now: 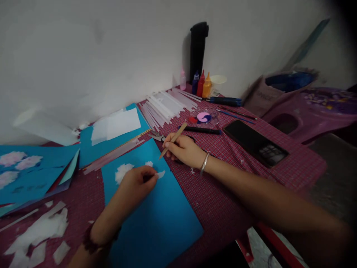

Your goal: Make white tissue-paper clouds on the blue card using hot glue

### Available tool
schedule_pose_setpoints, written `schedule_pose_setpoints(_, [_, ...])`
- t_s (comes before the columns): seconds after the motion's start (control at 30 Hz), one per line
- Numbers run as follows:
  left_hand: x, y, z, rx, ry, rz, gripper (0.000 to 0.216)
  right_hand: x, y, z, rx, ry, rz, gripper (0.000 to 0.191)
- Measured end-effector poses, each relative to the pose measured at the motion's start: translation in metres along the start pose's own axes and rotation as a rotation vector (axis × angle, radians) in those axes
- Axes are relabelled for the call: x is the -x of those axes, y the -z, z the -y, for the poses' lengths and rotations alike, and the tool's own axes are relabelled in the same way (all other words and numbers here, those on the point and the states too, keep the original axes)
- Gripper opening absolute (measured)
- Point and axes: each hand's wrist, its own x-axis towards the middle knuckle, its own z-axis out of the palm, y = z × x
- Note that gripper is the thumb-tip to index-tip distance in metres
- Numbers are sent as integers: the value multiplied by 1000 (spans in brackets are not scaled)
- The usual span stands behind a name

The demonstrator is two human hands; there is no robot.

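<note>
Bare forearms come first, closest to the lens: right forearm (267,193) stretching in from the lower right with a silvery bangle (205,163) at the wrist, left one from the bottom with a dark beaded bracelet (92,238).

Left hand (136,186): over a smooth bright-blue rectangular sheet (156,216), thumb and forefinger pinched together on a small, thin white scrap (161,174). Whether the scrap touches the sheet, I cannot tell.

Right hand (185,150): thumb and fingers closed on a flat, tan, pointed stick (174,140), held much like a pencil, slanting. Point down, near the sheet's upper right edge; contact unclear. Metal scissors (156,136) lie partly under this hand.

On the sheet, just beyond my left hand: a fluffy white paper tuft (122,172) and a smaller white piece (149,163), a little apart.

Surroundings, all on a red checked cloth (223,201): torn white paper (47,232) at lower left; blue card with pale pinkish flowers (52,173) above it; long white strips (164,106) toward the wall; a dark marker pen (200,130) beyond my right hand; a black phone (255,143) to the right, face up or down uncertain.
</note>
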Motion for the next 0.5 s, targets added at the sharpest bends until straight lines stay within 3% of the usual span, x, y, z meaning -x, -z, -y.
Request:
schedule_pose_setpoints(0.1, [-11, -6, -1, -73, -12, 69, 28, -1, 2, 0, 90, 36, -5, 11])
schedule_pose_setpoints(0.27, [-25, -4, 4, -304, 34, 77, 29, 4, 2, 9, 201, 99, -16, 12])
schedule_pose_setpoints(0.5, [-33, 4, 11, -294, 83, 42, 27, 8, -1, 14, 355, 75, 14, 14])
